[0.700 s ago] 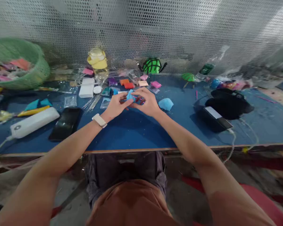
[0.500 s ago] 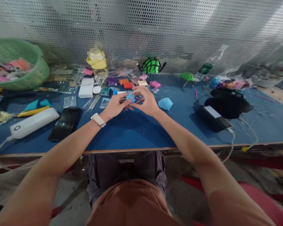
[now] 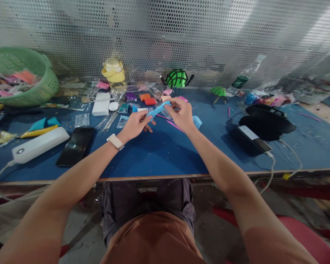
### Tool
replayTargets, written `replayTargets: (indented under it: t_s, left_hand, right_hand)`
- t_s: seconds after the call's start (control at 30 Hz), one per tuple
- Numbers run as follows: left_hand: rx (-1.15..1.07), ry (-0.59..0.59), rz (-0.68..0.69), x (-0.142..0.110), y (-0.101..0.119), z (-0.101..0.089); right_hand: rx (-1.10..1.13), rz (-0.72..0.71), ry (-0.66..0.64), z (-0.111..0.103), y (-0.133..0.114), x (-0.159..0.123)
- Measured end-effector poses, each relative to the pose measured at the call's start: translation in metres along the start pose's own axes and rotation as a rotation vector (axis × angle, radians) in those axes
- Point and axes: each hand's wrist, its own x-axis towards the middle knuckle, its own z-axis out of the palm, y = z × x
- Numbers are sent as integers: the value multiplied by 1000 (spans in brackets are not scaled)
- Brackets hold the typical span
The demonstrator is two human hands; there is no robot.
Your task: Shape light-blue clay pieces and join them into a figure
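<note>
A strip of light-blue modelling clay (image 3: 158, 110) is stretched between my two hands above the blue table (image 3: 148, 157). My left hand (image 3: 136, 124), below a pale wristband, pinches its lower left end. The upper right end is between the thumb and fingers of my right hand (image 3: 180, 114). Behind my right hand lies another lump of light-blue clay (image 3: 197, 121), partly covered by it. Pink sticks (image 3: 175, 125) show on the table between the hands. Orange (image 3: 145, 97) and red clay pieces (image 3: 150, 101) lie just beyond.
At the left are a green basket (image 3: 51, 79), a white power bank (image 3: 41, 145) and a black phone (image 3: 75, 146). Green turtle figures (image 3: 178, 78) stand by the perforated metal screen (image 3: 165, 33). A black device (image 3: 254, 141) and a plastic bottle (image 3: 240, 79) are on the right.
The blue clay was a compact lump between my fingers and is now drawn out into a long strip. My right hand has moved right and slightly up, away from my left.
</note>
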Motion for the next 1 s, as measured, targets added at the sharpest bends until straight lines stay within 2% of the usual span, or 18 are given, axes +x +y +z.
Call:
replayTargets:
  t_s: [0.13, 0.3, 0.4, 0.53, 0.6, 0.67, 0.77, 0.87, 1.0]
  left_hand:
    - [-30, 5, -17, -2, -2, 4]
    - [-78, 10, -22, -1, -7, 8]
    - [-111, 15, -18, 1, -10, 5]
    - [-100, 14, 17, 2, -10, 2]
    - [-77, -5, 32, 1, -9, 2]
    - [-53, -33, 42, 1, -7, 3]
    - [-25, -57, 50, 0, -6, 4]
    - [-4, -46, 48, 0, -5, 2]
    - [16, 3, 25, 0, -4, -2]
  right_hand:
    - [-44, -27, 74, 8, -4, -11]
    - [-102, -187, -84, 26, -17, -27]
    - [-141, -239, -168, 29, -20, -31]
    - [-128, -298, -151, 26, -19, -29]
    - [-39, -255, -104, 24, -19, -27]
    - [55, -137, -94, 23, -19, -25]
    - [138, 64, -243, 24, -19, -22]
    - [138, 137, -330, 26, -16, -20]
    - [82, 138, -182, 19, -6, -10]
